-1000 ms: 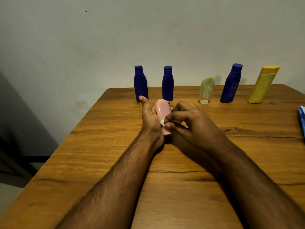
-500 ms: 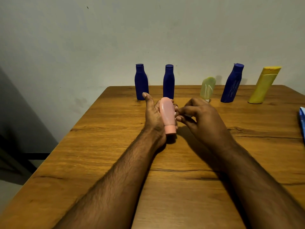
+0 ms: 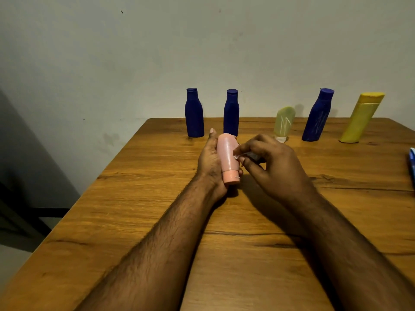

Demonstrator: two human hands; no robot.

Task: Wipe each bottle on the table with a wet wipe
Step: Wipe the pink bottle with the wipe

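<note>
Cradling the pink plastic bottle (image 3: 228,157) just in front of the row, the left hand (image 3: 210,160) curled round it while the right hand (image 3: 270,162) pinched a small white wet wipe (image 3: 238,156) against its side. Five bottles behind it, judging by position, probably awaited wiping.

- wooden table (image 3: 258,254) under the grip, dark cracks running through the grain
- plain pale wall (image 3: 202,52) beyond it
- blue and white packet (image 3: 412,162) far right of the grip, cut off by the edge
</note>
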